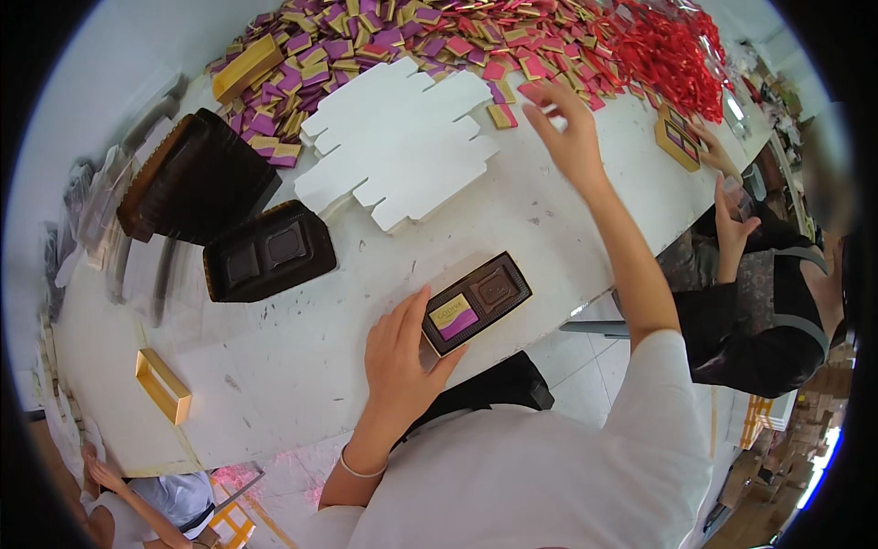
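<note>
My left hand [401, 359] grips the left end of a small dark box [477, 304] near the table's front edge, fingers along its side and thumb on the near edge. In the box's left compartment lies a gold-and-purple wrapped piece [454, 317]; the right compartment shows only its dark moulded hollow. My right hand [565, 128] is stretched out over the far side of the table, beside a large pile of small wrapped pieces [366, 41] in purple, pink and gold. Its fingers are bent, with a gap between thumb and forefinger, and I see nothing in them.
Flat white cardboard blanks [398, 137] lie mid-table. Stacked dark plastic trays [197, 174] and another dark tray stack [270, 252] stand left. A gold box frame [165, 386] lies front left, red ribbons [668, 46] far right. Co-workers sit right and lower left; one handles a gold box [677, 137].
</note>
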Motion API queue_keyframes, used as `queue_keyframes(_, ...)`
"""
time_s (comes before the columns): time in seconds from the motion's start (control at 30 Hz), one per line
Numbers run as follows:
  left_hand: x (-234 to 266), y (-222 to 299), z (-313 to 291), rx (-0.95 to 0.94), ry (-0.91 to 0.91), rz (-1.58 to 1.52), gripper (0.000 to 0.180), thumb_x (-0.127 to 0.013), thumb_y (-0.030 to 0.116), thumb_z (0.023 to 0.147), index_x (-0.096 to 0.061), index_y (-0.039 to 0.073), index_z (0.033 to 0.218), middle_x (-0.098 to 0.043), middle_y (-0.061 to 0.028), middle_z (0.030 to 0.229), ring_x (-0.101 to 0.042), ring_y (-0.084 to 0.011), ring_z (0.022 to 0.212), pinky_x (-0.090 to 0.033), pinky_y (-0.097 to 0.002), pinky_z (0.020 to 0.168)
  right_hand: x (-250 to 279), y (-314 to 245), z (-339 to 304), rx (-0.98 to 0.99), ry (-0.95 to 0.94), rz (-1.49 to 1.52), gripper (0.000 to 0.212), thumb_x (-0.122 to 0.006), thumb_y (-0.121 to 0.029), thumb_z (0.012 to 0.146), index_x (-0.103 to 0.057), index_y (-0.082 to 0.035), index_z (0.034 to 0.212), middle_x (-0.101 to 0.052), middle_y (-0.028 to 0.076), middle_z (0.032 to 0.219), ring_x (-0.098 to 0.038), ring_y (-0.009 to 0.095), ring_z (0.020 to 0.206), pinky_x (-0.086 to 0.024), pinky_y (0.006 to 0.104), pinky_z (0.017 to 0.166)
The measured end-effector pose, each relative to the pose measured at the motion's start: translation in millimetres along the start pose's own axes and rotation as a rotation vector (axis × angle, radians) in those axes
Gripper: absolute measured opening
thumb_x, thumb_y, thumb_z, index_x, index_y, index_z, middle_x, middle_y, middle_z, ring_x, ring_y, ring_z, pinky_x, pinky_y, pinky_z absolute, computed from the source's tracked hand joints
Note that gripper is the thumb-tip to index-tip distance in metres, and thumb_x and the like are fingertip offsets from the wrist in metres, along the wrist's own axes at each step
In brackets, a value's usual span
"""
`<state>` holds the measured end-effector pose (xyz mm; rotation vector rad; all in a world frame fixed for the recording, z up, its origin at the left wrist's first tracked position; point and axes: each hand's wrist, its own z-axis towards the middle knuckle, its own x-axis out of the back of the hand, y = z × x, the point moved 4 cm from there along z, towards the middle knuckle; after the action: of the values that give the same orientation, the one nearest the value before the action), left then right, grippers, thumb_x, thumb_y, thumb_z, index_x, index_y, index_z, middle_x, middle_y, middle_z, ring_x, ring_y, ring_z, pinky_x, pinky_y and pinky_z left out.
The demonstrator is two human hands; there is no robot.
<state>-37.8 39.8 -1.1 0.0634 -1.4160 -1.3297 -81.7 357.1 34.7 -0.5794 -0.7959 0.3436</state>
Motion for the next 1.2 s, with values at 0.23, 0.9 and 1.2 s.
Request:
queue_keyframes(0.23, -0.9, -5.6, -2.6, -0.001, -0.008, -0.033, 0.067, -0.082, 0.018, 0.067, -0.053, 0.005, 0.126, -0.060, -0.0111, 0.117, -0.057, -0.0278, 0.099, -0.043, -0.0370, 0.083, -41.5, 48.3, 49.4, -0.213, -0.322, -0.578, 0.052, -0.067, -0.040, 0.082, -0.056, 0.002, 0.112, -0.060, 0.023, 0.102, -0.062, 0.036, 0.096, -0.051, 0.0426, 0.079)
queue_keyframes(0.9, -2.1, -0.7, -2.7, -0.035, 0.033, 0.024, 0.068, -0.083, 0.023, 0.066, -0.055, 0.005, 0.125, -0.060, -0.0117, 0.112, -0.058, -0.0276, 0.096, -0.045, -0.0359, 0.082, -3.2, -115.7, -140.9, -0.001, -0.334, -0.111, 0.029, -0.072, -0.005, 0.076, -0.061, -0.001, 0.102, -0.053, 0.012, 0.101, -0.057, 0.024, 0.073, -0.048, 0.0334, 0.064)
queue_keyframes(1.2, -2.0, -1.3, -3.8, -0.056, 0.048, 0.031, 0.067, -0.083, 0.025, 0.066, -0.055, 0.004, 0.123, -0.060, -0.0104, 0.111, -0.058, -0.0266, 0.096, -0.045, -0.0360, 0.080, 13.4, -123.7, -139.9, 0.071, -0.549, -0.075, 0.042, -0.079, -0.015, 0.071, -0.062, 0.002, 0.106, -0.054, 0.012, 0.100, -0.055, 0.027, 0.089, -0.048, 0.0344, 0.074)
